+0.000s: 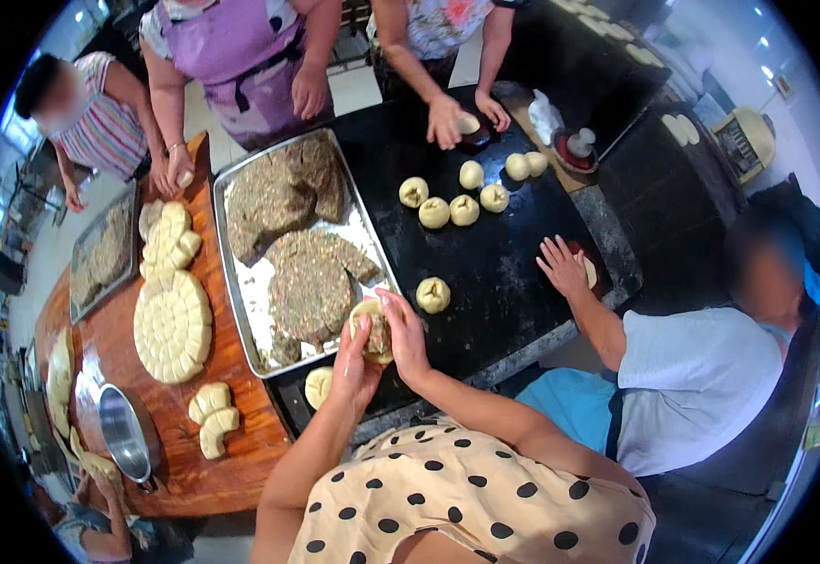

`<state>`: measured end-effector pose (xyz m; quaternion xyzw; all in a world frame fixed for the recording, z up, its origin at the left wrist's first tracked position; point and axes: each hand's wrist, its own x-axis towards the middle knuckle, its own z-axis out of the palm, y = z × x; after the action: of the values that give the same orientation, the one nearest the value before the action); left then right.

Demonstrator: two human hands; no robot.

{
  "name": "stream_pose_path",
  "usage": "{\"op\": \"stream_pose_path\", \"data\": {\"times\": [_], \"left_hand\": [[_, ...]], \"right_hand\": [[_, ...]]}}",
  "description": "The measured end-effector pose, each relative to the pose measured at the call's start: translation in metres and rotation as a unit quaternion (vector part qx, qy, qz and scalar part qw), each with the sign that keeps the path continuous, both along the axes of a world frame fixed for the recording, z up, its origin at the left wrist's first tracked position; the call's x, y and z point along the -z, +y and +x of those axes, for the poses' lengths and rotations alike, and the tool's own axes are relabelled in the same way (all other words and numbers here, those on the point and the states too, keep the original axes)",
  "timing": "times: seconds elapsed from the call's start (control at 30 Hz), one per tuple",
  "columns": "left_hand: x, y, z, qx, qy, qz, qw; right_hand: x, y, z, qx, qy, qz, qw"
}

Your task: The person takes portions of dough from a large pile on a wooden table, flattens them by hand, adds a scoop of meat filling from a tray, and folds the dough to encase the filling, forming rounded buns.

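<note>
Between my two hands, over the near right corner of the metal tray (361, 230), is a dough round (375, 353) with brown-green minced filling on it. My left hand (355, 368) grips its left side, the thumb pressing on the filling. Cupped around its right side is my right hand (404, 340). Large mounds of the same minced filling (308, 287) lie in the tray. Just left of my left wrist, a pale dough piece (319, 385) rests on the black surface. A pleated bun (433, 295) sits beyond my right hand.
Several buns (464, 210) stand farther back on the black worktop (513, 273). Cut dough pieces (173, 326) and a steel bowl (125, 434) occupy the wooden table (241, 451) at left. Co-workers' hands (445, 120) handle dough across the worktop; another co-worker's hand (565, 267) presses dough at right.
</note>
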<state>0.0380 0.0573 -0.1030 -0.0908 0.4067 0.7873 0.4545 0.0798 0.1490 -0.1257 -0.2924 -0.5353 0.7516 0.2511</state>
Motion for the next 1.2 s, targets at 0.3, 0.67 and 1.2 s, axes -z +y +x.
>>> {"op": "stream_pose_path", "data": {"times": [0.3,0.67,1.2], "left_hand": [[-0.018,0.000,-0.010,0.051,0.008,0.009,0.999],[-0.007,-0.046,-0.022,0.049,-0.009,0.016,0.999],[-0.022,-0.070,-0.040,0.128,0.016,-0.054,0.990]], "right_hand": [[-0.014,0.004,-0.001,-0.003,0.075,0.002,0.997],[-0.015,-0.054,-0.016,0.039,0.023,0.061,0.997],[-0.002,-0.052,-0.028,-0.106,-0.006,0.064,0.992]]}}
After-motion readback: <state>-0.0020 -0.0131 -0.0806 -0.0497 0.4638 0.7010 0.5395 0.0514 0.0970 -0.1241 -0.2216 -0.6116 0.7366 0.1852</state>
